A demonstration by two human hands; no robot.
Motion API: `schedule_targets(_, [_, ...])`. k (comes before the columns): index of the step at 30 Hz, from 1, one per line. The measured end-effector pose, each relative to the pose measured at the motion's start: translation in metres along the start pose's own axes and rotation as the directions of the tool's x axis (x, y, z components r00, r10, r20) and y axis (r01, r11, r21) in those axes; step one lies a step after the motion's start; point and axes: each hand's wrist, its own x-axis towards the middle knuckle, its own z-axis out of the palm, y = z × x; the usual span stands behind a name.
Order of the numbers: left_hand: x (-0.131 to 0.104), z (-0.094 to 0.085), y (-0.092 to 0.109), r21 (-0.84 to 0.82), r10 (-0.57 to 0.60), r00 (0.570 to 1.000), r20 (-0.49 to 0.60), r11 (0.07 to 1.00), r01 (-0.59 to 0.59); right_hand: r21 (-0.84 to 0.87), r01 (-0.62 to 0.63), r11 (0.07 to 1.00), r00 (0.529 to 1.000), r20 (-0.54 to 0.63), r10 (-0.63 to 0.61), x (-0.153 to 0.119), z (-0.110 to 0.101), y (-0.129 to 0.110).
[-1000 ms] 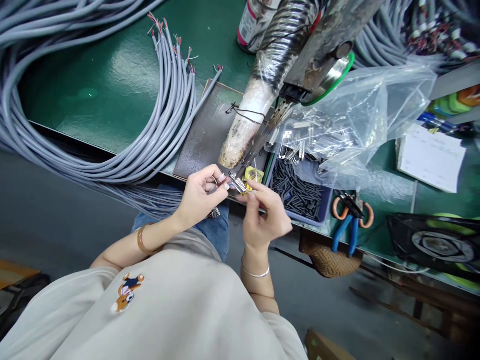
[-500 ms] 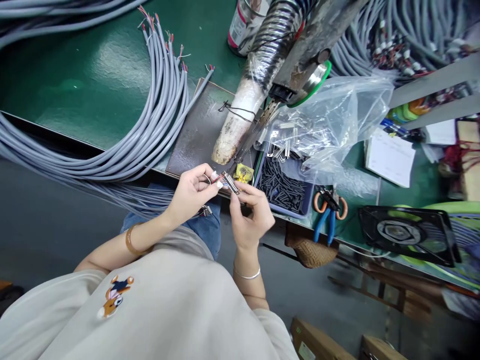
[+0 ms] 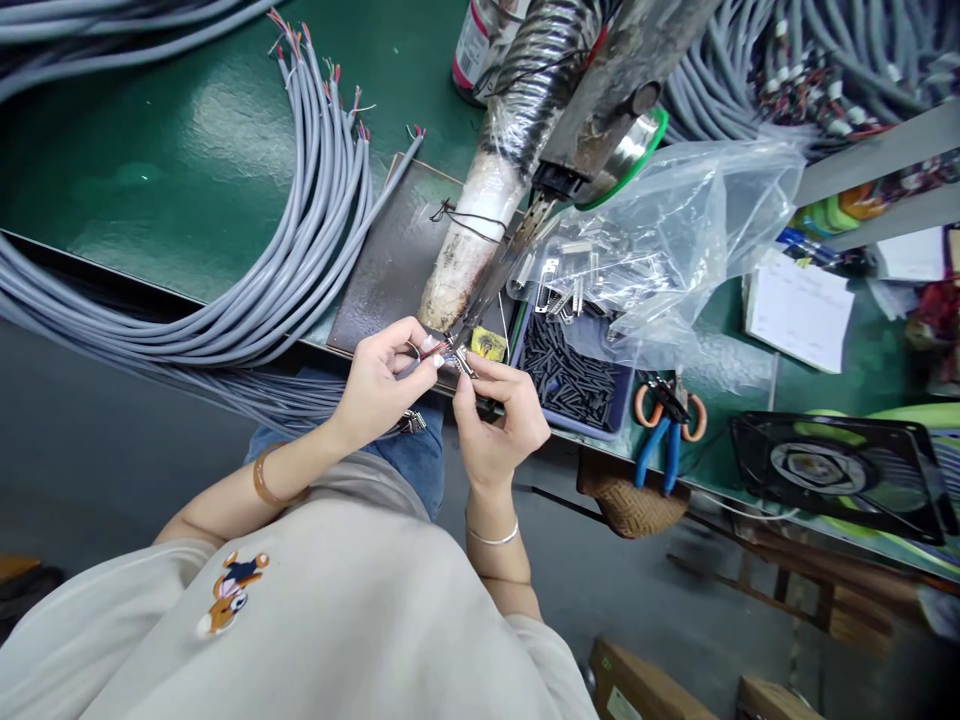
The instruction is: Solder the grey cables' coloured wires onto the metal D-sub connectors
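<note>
Left hand (image 3: 386,388): pinching thin wires (image 3: 430,350)
Right hand (image 3: 501,415): gripping connector (image 3: 465,364)
Soldering iron (image 3: 535,214): tip beside connector; contact unclear

- Tabletop (image 3: 187,180): smooth, glossy green.
- Ribbed duct (image 3: 536,60): shiny, metallic.
- Plastic bag (image 3: 742,195): clear, crinkled, glossy.
- Notepad (image 3: 799,310): matt white paper.
- Shirt (image 3: 337,620): soft-looking, matt cloth.
- Cables (image 3: 289,240): smooth grey, plastic-looking jackets.
- Boxes (image 3: 645,680): matt brown cardboard.

A green worktop (image 3: 172,190) (glossy, with pale light glaring off it) spans the view; below lies a grey floor (image 3: 112,400); cardboard boxes (image 3: 649,685) sit at the bottom right.
</note>
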Motion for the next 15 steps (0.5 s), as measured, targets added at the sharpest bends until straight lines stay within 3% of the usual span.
schedule_targets(7, [-0.0005,0.0008,0.0047,0.047,0.025,1.000,-0.014,0.999,-0.024,-0.053,0.050,0.997,0.999,0.014,-0.050,0.0031,-0.0009,-0.0016])
schedule_targets(15, [0.0016,-0.0023,0.0018,0.012,-0.083,0.997,0.001,0.996,0.083,-0.142,0.198,0.970,0.979,0.074,-0.189,0.0020,-0.0031,0.0003])
